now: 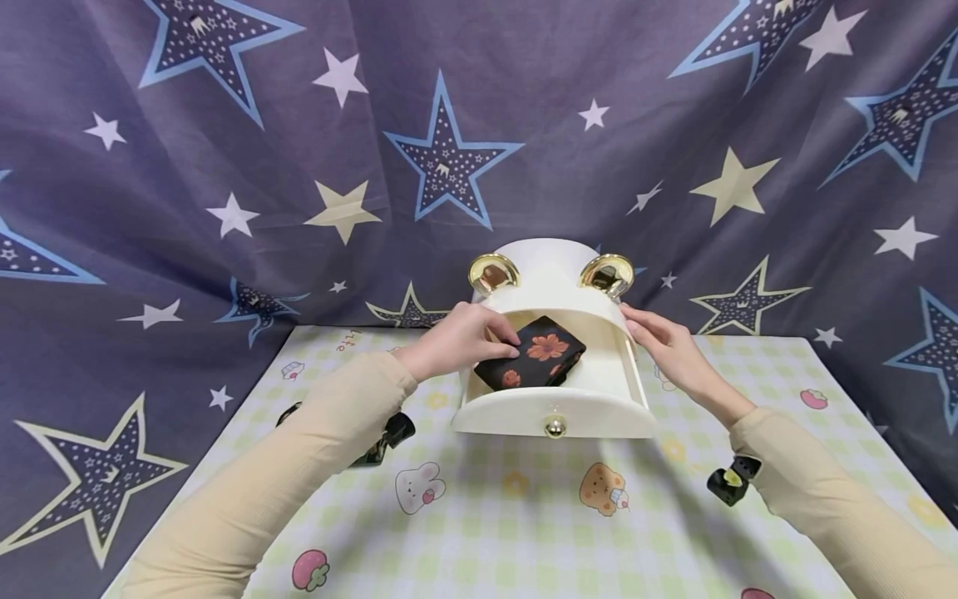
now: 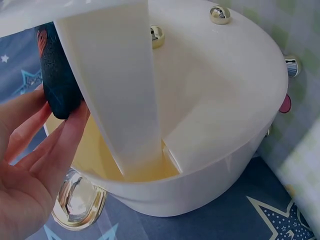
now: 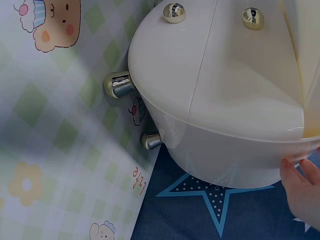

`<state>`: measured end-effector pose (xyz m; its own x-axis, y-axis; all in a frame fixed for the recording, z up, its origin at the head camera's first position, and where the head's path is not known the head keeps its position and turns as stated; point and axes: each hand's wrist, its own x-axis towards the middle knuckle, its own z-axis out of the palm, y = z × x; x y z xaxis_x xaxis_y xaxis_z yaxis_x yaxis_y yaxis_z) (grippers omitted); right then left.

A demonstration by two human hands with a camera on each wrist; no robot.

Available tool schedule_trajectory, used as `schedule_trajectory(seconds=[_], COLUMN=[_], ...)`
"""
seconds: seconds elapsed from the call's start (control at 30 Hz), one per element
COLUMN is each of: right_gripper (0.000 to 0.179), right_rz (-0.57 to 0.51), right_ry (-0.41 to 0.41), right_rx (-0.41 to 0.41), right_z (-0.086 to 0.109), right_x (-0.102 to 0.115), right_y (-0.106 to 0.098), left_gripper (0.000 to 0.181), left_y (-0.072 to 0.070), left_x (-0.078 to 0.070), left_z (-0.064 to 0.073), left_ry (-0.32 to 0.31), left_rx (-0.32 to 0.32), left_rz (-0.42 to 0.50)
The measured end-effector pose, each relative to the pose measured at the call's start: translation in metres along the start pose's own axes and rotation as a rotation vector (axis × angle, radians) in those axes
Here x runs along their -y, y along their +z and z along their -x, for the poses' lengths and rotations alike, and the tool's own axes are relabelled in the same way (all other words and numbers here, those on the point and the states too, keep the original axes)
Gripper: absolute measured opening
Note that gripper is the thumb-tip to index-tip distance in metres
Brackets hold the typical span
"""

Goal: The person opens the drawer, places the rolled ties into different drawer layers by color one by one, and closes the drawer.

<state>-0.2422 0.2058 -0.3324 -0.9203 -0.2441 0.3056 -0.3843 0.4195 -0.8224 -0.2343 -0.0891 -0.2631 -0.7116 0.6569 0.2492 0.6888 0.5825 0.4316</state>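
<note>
A white cabinet [image 1: 542, 279] with a rounded top and gold ear-shaped parts stands at the back of the table, its top drawer [image 1: 497, 416] pulled out. My left hand [image 1: 467, 339] pinches a folded black cloth with orange flowers [image 1: 550, 348] over the drawer's left part. In the left wrist view, thumb and fingers hold the cloth's [image 2: 61, 75] rounded edge beside the drawer. Whether the cloth touches the drawer floor is hidden. Against the cabinet's upper right side rest the fingers of my right hand [image 1: 669, 349], seen also at the cabinet's edge in the right wrist view.
A pastel checked tablecloth [image 1: 509, 532] covers the table. Behind it hangs a dark curtain with stars [image 1: 539, 150]. More drawers with gold knobs [image 3: 174, 13] are on the cabinet's front, and gold feet [image 3: 119, 84] hold it up. Black straps with cameras [image 1: 733, 481] are on both wrists.
</note>
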Motion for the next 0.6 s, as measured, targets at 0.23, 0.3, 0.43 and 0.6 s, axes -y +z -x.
schedule_trajectory(seconds=[0.23,0.3,0.43,0.6], right_gripper=[0.046,0.046,0.045,0.047], right_rz=[0.006,0.007,0.009,0.019], right_ry=[0.012,0.012,0.007,0.015], right_rx=[0.002,0.002,0.004,0.005], right_z=[-0.001,0.000,0.000,-0.001], right_x=[0.000,0.001,0.001,0.000], right_y=[0.000,0.000,-0.001,-0.001], left_gripper=[0.009,0.009,0.009,0.010], left_y=[0.001,0.001,-0.003,-0.009], left_x=[-0.001,-0.001,-0.002,-0.006], left_z=[-0.001,-0.001,0.001,0.005], left_ry=[-0.018,-0.025,-0.025,-0.013], left_rx=[0.002,0.004,-0.009,-0.032], left_rz=[0.029,0.037,0.026,-0.024])
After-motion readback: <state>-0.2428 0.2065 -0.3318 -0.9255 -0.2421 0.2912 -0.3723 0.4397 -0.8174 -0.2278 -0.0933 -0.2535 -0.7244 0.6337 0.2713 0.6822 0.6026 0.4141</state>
